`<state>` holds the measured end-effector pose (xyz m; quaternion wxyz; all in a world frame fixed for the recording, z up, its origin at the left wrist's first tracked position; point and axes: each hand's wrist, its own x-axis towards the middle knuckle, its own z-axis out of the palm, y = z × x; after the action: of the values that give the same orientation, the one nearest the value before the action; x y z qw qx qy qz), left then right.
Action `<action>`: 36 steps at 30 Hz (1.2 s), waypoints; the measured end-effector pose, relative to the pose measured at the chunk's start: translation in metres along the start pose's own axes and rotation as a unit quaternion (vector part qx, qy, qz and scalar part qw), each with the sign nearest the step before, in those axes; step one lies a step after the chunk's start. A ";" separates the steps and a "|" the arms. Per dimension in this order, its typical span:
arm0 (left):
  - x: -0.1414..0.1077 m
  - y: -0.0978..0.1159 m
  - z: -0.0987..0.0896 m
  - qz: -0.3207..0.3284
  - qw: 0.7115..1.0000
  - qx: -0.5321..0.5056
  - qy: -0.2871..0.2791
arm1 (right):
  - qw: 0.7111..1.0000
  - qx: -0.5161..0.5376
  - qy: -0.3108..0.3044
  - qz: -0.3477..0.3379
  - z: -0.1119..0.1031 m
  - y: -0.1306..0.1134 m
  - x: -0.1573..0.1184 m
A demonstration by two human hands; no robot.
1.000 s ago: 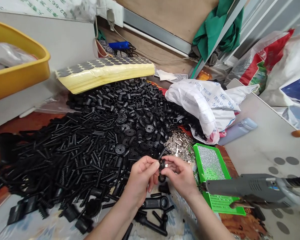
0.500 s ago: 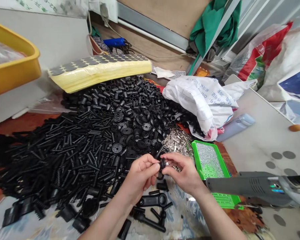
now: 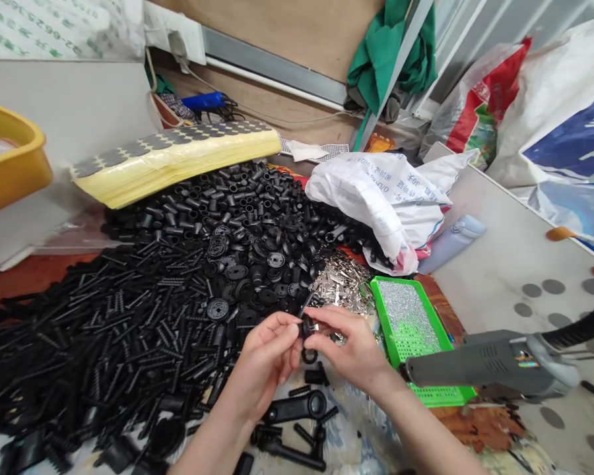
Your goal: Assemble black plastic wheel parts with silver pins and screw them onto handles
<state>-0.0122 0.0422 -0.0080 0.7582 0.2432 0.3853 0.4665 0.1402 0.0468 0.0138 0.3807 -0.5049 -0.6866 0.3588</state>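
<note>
Both hands meet over the near edge of the black heap, on one small black plastic part (image 3: 307,326). My left hand (image 3: 272,343) pinches its left side between thumb and fingers. From the right, the thumb and forefinger of my right hand (image 3: 349,340) close on the same part, where a bit of shiny metal shows. My fingers cover much of it, so its exact kind is unclear. Just below lies a small black ring (image 3: 309,356), and nearer me a black crank-like handle (image 3: 297,407) rests on the table. Shiny metal clips (image 3: 344,284) are piled behind my right hand.
Black threaded rods (image 3: 123,330), discs and tubes (image 3: 193,204) spread left and behind. A green tray (image 3: 382,316) of tiny metal pieces stands right, under a grey power screwdriver (image 3: 465,363). Yellow-edged sticker sheets (image 3: 178,165), a white sack (image 3: 376,191) and a yellow bin (image 3: 24,158) lie beyond.
The camera view has shifted, so the scene sits further left and the screwdriver shows more fully. Both hands keep their pinch on the small black part, with little change of pose.
</note>
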 end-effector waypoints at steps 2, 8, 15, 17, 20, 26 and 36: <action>0.000 0.001 0.002 -0.009 1.000 -0.019 0.013 | 0.999 0.036 0.008 0.035 0.002 -0.001 0.000; 0.000 0.001 0.004 0.003 1.000 0.007 0.024 | 1.000 -0.025 0.016 0.008 -0.001 -0.005 0.003; -0.002 0.000 0.002 0.007 0.999 0.032 0.035 | 0.998 -0.058 -0.025 -0.010 -0.004 -0.004 0.005; -0.003 -0.001 0.002 0.009 0.998 0.041 0.046 | 0.999 -0.043 -0.028 0.016 -0.001 -0.002 0.006; -0.003 -0.002 0.002 0.017 0.997 0.052 0.059 | 0.997 -0.011 -0.040 0.069 0.001 0.001 0.008; -0.003 0.000 0.002 0.033 0.996 0.067 0.057 | 0.992 -0.089 -0.035 -0.083 -0.003 0.006 0.006; 0.000 -0.008 0.002 0.034 0.993 0.099 0.052 | 0.991 0.031 -0.031 0.126 0.002 0.006 0.006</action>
<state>-0.0066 0.0386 -0.0124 0.6928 0.3057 0.4601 0.4636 0.1396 0.0541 0.0089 0.3264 -0.5641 -0.6175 0.4404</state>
